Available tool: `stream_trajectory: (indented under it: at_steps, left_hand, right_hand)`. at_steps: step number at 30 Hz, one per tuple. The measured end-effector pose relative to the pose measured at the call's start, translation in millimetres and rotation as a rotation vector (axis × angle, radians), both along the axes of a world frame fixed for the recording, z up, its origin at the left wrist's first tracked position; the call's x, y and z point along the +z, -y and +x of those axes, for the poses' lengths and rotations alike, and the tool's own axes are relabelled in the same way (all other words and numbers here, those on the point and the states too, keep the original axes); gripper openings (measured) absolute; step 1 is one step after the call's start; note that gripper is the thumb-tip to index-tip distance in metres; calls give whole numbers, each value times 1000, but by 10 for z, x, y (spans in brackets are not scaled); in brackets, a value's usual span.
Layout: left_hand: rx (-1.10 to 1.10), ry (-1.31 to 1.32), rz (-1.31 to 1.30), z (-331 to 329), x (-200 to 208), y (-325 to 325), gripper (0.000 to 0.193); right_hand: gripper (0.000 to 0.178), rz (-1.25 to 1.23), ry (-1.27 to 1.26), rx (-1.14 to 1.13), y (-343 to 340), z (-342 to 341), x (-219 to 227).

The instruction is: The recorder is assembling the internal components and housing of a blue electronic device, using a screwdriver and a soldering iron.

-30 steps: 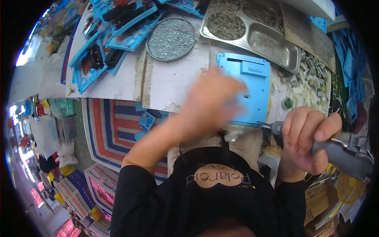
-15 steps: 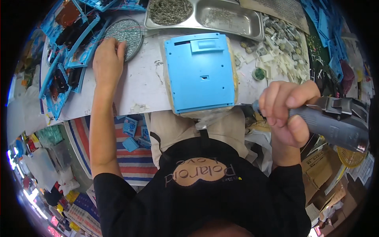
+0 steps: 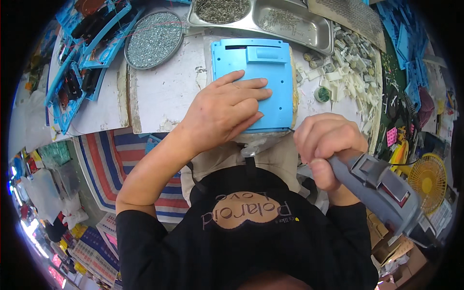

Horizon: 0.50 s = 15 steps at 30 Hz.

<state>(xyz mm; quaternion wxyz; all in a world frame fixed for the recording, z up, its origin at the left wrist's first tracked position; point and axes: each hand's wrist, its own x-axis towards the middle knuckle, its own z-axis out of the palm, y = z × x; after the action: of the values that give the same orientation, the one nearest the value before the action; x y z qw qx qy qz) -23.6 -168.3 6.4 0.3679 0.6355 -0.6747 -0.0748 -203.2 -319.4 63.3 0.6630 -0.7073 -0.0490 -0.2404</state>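
A light-blue plastic casing point(image 3: 268, 73), flat with small holes and a raised block near its far edge, lies on a yellowish padded base point(image 3: 294, 92) at the table's front. My left hand point(image 3: 224, 108) rests across the casing's left and middle part, fingers spread and partly bent. Whether something tiny sits under those fingers is hidden. My right hand point(image 3: 328, 140) grips a grey electric screwdriver point(image 3: 374, 186) near its front end. Its thin dark bit point(image 3: 291, 129) points left at the casing's near right corner; I cannot tell whether it touches.
A round dish of small silvery screws point(image 3: 154, 41) stands back left, beside piled blue casings point(image 3: 89, 58) with wires. Behind is a metal tray point(image 3: 295, 24) of small parts. White plastic pieces point(image 3: 345, 72) and a small green-filled container point(image 3: 322, 94) lie right. A yellow fan point(image 3: 427, 181) stands lower right.
My left hand has moved from the screw dish onto the blue casing. The screwdriver in my right hand has swung, its rear lower now, and its bit has come to the casing's near right corner.
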Motion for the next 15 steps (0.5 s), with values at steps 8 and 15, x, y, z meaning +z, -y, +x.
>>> stream_trajectory:
  at_steps: [8, 15]
  left_hand:
    - [10, -83, -6, -8, 3, -34, 13]
    - [6, -141, -18, 36, -32, 4, 12]
  right_hand:
    - [17, 222, 161, 125, 184, 337, 92]
    - [17, 75, 89, 183, 164, 489, -51]
